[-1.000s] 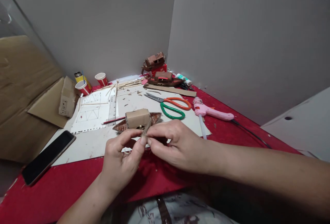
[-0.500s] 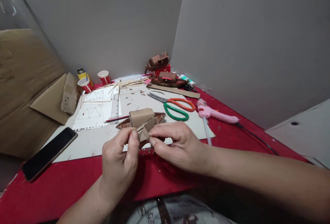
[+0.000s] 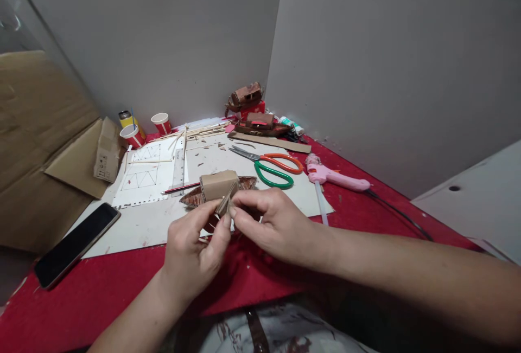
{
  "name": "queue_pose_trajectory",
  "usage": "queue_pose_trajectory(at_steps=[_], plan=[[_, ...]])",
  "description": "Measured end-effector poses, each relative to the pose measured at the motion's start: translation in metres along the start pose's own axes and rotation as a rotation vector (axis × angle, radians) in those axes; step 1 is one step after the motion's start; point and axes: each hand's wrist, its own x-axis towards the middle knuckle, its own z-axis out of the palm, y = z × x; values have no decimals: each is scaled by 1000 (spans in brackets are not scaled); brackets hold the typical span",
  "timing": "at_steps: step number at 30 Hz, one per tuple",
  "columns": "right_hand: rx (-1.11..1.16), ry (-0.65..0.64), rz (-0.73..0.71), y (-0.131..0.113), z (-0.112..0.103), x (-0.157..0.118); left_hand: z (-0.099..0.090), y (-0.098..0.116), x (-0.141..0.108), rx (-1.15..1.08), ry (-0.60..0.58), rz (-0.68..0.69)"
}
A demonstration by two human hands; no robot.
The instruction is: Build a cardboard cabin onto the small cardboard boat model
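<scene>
Between my two hands is a small folded piece of cardboard (image 3: 225, 202). My left hand (image 3: 197, 242) pinches it from the left with thumb and forefinger. From the right, my right hand (image 3: 271, 223) grips its other side between thumb and fingertips. Just behind the fingers lies a small model boat (image 3: 191, 197) with pointed ends and a curved tan cardboard roof (image 3: 218, 184). Part of its near side is hidden by my hands. A dark red pencil (image 3: 179, 188) touches the left of the boat.
Scissors (image 3: 266, 166) lie behind the boat; a pink glue gun (image 3: 337, 176) is at the right. A phone (image 3: 76, 244) and cardboard box (image 3: 81, 163) are left. Behind are paper cups (image 3: 161, 123), wooden sticks (image 3: 203, 132) and finished-looking boats (image 3: 260, 123).
The cardboard piece has been turned more upright and looks folded narrower. My left hand has moved slightly right, closer to my right hand. The whole view has shifted a little.
</scene>
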Motion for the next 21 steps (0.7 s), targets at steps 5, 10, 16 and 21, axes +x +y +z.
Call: queue_pose_trajectory(at_steps=[5, 10, 16, 21], plan=[[18, -10, -96, 0, -3, 1, -1, 2, 2, -108, -40, -136], [48, 26, -184, 0, -8, -1, -6, 0, 5, -254, 41, -447], [85, 24, -145, 2, -11, -4, -7, -7, 8, -628, 7, -775], [54, 66, -196, 1, -15, -13, -10, -20, 14, -720, 145, -857]])
